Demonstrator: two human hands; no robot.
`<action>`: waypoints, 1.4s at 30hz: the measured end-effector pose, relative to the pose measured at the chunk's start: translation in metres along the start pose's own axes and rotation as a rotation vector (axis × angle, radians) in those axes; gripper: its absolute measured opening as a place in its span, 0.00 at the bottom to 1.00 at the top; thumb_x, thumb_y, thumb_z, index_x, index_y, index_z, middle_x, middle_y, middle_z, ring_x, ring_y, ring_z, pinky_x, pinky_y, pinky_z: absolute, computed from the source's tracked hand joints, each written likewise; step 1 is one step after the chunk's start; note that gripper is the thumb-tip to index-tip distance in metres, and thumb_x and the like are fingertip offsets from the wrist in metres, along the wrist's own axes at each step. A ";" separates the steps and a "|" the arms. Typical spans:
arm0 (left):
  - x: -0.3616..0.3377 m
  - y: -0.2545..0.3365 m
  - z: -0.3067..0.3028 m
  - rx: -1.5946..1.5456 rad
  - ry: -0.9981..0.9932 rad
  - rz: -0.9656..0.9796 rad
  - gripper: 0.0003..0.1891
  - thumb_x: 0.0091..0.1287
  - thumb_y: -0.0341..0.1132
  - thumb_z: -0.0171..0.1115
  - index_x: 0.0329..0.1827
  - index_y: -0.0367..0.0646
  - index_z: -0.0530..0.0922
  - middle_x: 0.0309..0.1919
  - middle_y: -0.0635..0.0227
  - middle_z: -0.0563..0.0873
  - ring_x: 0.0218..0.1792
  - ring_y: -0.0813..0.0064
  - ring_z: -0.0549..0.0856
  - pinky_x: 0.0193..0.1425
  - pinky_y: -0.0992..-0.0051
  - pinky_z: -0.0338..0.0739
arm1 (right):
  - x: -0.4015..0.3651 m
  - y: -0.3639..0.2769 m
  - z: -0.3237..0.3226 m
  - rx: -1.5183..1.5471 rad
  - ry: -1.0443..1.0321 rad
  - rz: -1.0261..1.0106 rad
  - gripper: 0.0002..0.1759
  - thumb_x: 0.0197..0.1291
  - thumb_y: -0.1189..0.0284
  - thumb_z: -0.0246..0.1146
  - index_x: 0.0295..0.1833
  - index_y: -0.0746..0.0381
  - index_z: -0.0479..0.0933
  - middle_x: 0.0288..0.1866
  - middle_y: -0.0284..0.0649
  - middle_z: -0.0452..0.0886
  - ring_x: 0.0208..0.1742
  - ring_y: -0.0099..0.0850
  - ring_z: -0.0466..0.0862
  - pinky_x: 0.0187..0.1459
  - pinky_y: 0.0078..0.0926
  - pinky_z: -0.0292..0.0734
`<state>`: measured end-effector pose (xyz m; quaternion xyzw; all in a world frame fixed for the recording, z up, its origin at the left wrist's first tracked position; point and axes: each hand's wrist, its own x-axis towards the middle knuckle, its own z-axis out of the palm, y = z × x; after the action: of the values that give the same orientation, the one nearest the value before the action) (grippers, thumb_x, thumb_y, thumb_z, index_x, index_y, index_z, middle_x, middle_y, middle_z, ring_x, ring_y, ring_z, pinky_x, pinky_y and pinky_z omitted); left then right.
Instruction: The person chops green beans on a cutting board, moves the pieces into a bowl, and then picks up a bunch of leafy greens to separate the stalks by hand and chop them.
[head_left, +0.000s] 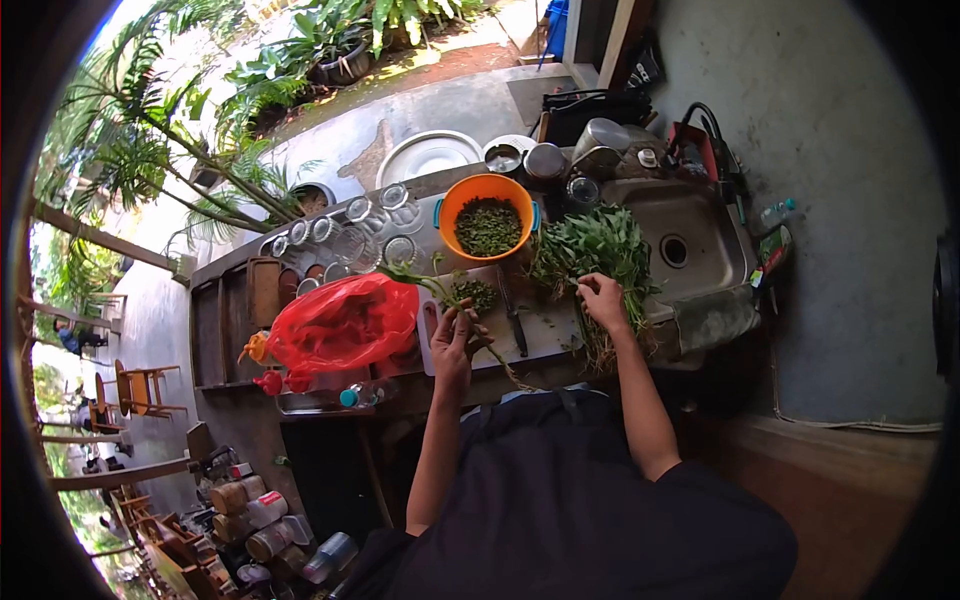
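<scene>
Stem, partly hidden, sits grasped in your left hand's curled fingers; your right hand bends at the greens, whether pinching any I can't tell.

The basin is orange with blue handles. Left of it is a red bag; right, a green leafy bundle; on its near side, a white board, black-handled knife and my green stem.
</scene>
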<state>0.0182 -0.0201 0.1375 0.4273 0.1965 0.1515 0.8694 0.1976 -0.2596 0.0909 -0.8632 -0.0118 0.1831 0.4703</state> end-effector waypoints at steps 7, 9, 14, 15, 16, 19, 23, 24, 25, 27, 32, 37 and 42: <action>-0.001 -0.020 -0.002 -0.031 0.031 -0.108 0.17 0.78 0.37 0.56 0.65 0.42 0.75 0.43 0.72 0.82 0.38 0.79 0.84 0.42 0.70 0.87 | -0.016 0.065 -0.009 -0.184 -0.084 0.074 0.11 0.61 0.69 0.68 0.45 0.63 0.86 0.34 0.40 0.88 0.32 0.29 0.87 0.39 0.30 0.82; 0.001 -0.025 0.002 -0.027 0.019 -0.119 0.17 0.78 0.37 0.56 0.65 0.43 0.75 0.43 0.73 0.82 0.38 0.79 0.84 0.42 0.70 0.86 | -0.021 0.066 0.001 -0.265 -0.056 -0.009 0.12 0.58 0.67 0.70 0.43 0.64 0.87 0.33 0.43 0.88 0.31 0.32 0.88 0.39 0.34 0.83; 0.007 -0.030 0.010 -0.001 -0.017 -0.139 0.18 0.77 0.39 0.57 0.67 0.46 0.75 0.42 0.75 0.82 0.38 0.79 0.83 0.42 0.70 0.85 | -0.034 0.049 0.018 -0.425 -0.031 0.018 0.17 0.52 0.62 0.74 0.40 0.65 0.86 0.37 0.50 0.87 0.43 0.45 0.87 0.47 0.41 0.82; 0.007 -0.030 0.011 0.007 -0.017 -0.140 0.18 0.77 0.39 0.57 0.67 0.46 0.75 0.42 0.75 0.82 0.38 0.80 0.83 0.42 0.70 0.85 | -0.029 0.064 0.027 -0.455 0.004 -0.032 0.17 0.51 0.62 0.74 0.39 0.65 0.86 0.37 0.50 0.88 0.43 0.45 0.87 0.47 0.42 0.82; 0.008 -0.031 0.012 0.012 -0.018 -0.139 0.18 0.77 0.39 0.57 0.67 0.45 0.74 0.42 0.74 0.82 0.38 0.80 0.83 0.43 0.69 0.85 | -0.028 0.067 0.029 -0.488 0.040 -0.082 0.17 0.51 0.61 0.74 0.39 0.64 0.86 0.37 0.49 0.88 0.43 0.46 0.88 0.47 0.42 0.82; 0.009 -0.033 0.012 0.016 -0.037 -0.127 0.18 0.78 0.39 0.56 0.67 0.45 0.74 0.42 0.74 0.81 0.38 0.80 0.83 0.43 0.69 0.86 | -0.026 0.067 0.018 -0.476 -0.006 -0.001 0.15 0.51 0.64 0.73 0.39 0.64 0.86 0.36 0.47 0.88 0.41 0.41 0.88 0.45 0.42 0.82; 0.009 -0.037 0.014 0.023 -0.016 -0.134 0.18 0.78 0.39 0.55 0.67 0.44 0.74 0.43 0.74 0.81 0.39 0.80 0.83 0.43 0.69 0.86 | -0.020 0.077 -0.013 -0.185 -0.101 0.105 0.14 0.53 0.65 0.72 0.38 0.65 0.85 0.32 0.44 0.87 0.38 0.31 0.88 0.41 0.36 0.83; 0.009 -0.038 0.015 0.029 -0.022 -0.142 0.18 0.78 0.39 0.55 0.67 0.44 0.74 0.43 0.74 0.81 0.39 0.80 0.83 0.43 0.69 0.86 | -0.021 0.079 -0.021 0.016 -0.133 0.150 0.12 0.56 0.66 0.70 0.38 0.65 0.84 0.31 0.40 0.85 0.35 0.28 0.86 0.38 0.32 0.82; 0.009 -0.040 0.016 0.035 -0.029 -0.150 0.18 0.78 0.39 0.55 0.67 0.44 0.74 0.43 0.74 0.81 0.38 0.80 0.83 0.43 0.69 0.86 | -0.023 0.082 -0.028 0.218 -0.163 0.194 0.11 0.59 0.68 0.68 0.39 0.65 0.83 0.30 0.36 0.84 0.32 0.25 0.84 0.35 0.28 0.80; 0.010 -0.043 0.019 0.051 -0.042 -0.164 0.18 0.78 0.39 0.56 0.67 0.44 0.74 0.43 0.74 0.81 0.38 0.80 0.84 0.43 0.69 0.86 | -0.025 0.079 -0.041 0.428 -0.209 0.258 0.06 0.67 0.71 0.63 0.43 0.63 0.81 0.30 0.30 0.80 0.29 0.22 0.81 0.32 0.21 0.78; 0.012 -0.048 0.024 0.104 -0.089 -0.163 0.18 0.78 0.39 0.56 0.66 0.43 0.75 0.43 0.73 0.81 0.38 0.79 0.85 0.44 0.69 0.87 | -0.035 0.048 -0.071 0.562 -0.300 0.176 0.08 0.69 0.69 0.64 0.46 0.63 0.81 0.34 0.31 0.82 0.34 0.19 0.82 0.34 0.19 0.81; 0.009 -0.040 0.031 0.191 -0.126 -0.156 0.16 0.78 0.37 0.56 0.63 0.41 0.76 0.41 0.70 0.83 0.38 0.77 0.86 0.43 0.70 0.87 | -0.057 -0.011 -0.088 0.824 -0.262 0.066 0.09 0.68 0.70 0.66 0.51 0.60 0.81 0.42 0.30 0.84 0.43 0.19 0.83 0.40 0.21 0.82; 0.010 -0.036 0.041 0.258 -0.188 -0.129 0.13 0.79 0.35 0.53 0.60 0.39 0.76 0.42 0.68 0.84 0.39 0.76 0.86 0.42 0.72 0.86 | -0.061 -0.040 -0.055 1.020 -0.475 -0.021 0.11 0.68 0.69 0.66 0.52 0.61 0.81 0.42 0.32 0.84 0.43 0.22 0.83 0.45 0.24 0.80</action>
<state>0.0493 -0.0653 0.1294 0.5340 0.1591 0.0281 0.8299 0.1650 -0.2932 0.1685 -0.4613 -0.0360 0.3500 0.8145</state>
